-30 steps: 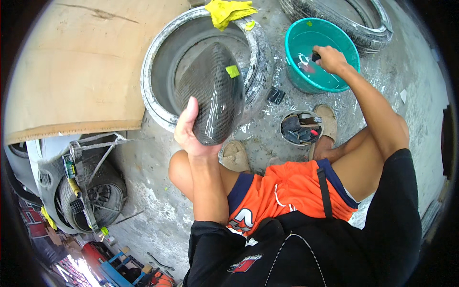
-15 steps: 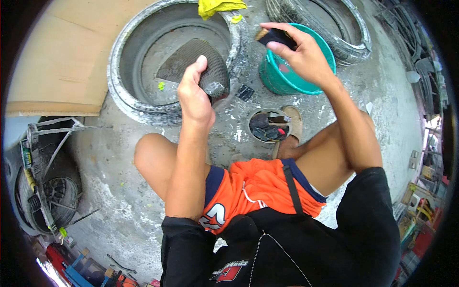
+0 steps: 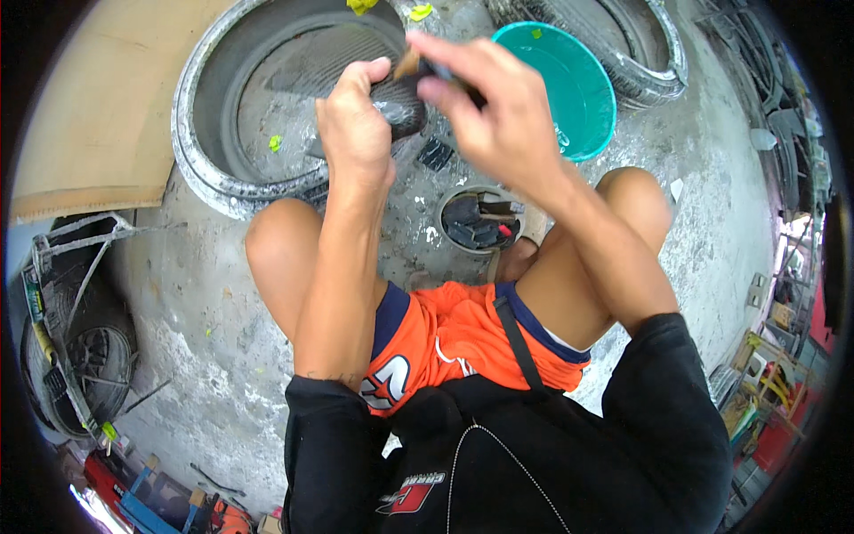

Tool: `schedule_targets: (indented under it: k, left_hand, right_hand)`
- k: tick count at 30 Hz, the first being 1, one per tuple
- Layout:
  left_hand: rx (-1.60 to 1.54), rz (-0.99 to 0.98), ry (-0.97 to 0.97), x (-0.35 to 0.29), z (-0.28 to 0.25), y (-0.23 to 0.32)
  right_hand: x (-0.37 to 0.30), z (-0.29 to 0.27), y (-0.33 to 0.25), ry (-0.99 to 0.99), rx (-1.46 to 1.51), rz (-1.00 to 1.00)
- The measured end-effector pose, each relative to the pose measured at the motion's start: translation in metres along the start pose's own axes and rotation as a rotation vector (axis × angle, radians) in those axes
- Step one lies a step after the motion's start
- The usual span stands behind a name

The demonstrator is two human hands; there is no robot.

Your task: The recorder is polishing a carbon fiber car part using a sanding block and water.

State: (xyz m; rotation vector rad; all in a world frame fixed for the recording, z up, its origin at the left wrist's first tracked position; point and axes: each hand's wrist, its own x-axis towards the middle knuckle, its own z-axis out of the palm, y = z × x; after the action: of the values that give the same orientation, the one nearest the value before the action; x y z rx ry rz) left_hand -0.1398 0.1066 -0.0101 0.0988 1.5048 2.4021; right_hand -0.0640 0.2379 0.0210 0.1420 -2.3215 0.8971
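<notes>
My left hand (image 3: 356, 129) grips a curved, dark shell with a carbon-fibre weave (image 3: 402, 114), thumb raised along its near side. It is held up over a tyre (image 3: 189, 120) lying flat on the floor. My right hand (image 3: 503, 111) is closed on a sanding block (image 3: 409, 64), a tan piece partly wrapped in a dark sheet, and brings it against or just over the shell's upper right edge. Motion blur and fingers hide the exact contact. Below the hands stands a round bowl (image 3: 441, 212) full of dark scraps and one red piece.
A teal bucket (image 3: 574, 84) with water stands right of my right hand. Behind it lies another tyre (image 3: 654, 89). A dark square sheet (image 3: 436, 153) and yellow-green scraps (image 3: 276, 142) lie about. Left are a cardboard panel (image 3: 98, 107) and a metal frame (image 3: 89, 236).
My right hand has come left from over the bucket to the shell, bringing the sanding block. The left hand still holds the shell, now tilted differently. The whole view has shifted slightly.
</notes>
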Motion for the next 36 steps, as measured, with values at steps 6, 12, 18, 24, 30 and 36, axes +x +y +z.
schedule_targets:
  k: [6,12,18,24,30,36]
  left_hand:
    - [-0.122,-0.245,0.159,-0.002,-0.008,0.026]
    - [-0.736,-0.329,-0.289,0.008,-0.044,0.052]
    - [-0.716,-0.313,-0.184,-0.003,-0.028,0.055]
    - [-0.555,-0.175,-0.162,-0.014,-0.023,0.053]
    - [-0.631,-0.196,-0.276,-0.014,-0.033,0.059]
    - [-0.884,-0.301,-0.414,-0.016,-0.042,0.066]
  right_hand:
    - [-0.009,-0.005,-0.031,-0.034,0.161,0.049]
    - [-0.002,-0.051,-0.015,-0.252,0.204,0.094]
    - [-0.012,-0.047,-0.042,-0.593,0.103,0.079]
    - [-0.003,-0.042,-0.057,-0.669,0.091,0.071]
    - [-0.019,-0.035,-0.053,-0.604,-0.081,-0.063]
    - [-0.031,-0.033,-0.047,-0.592,-0.277,-0.1]
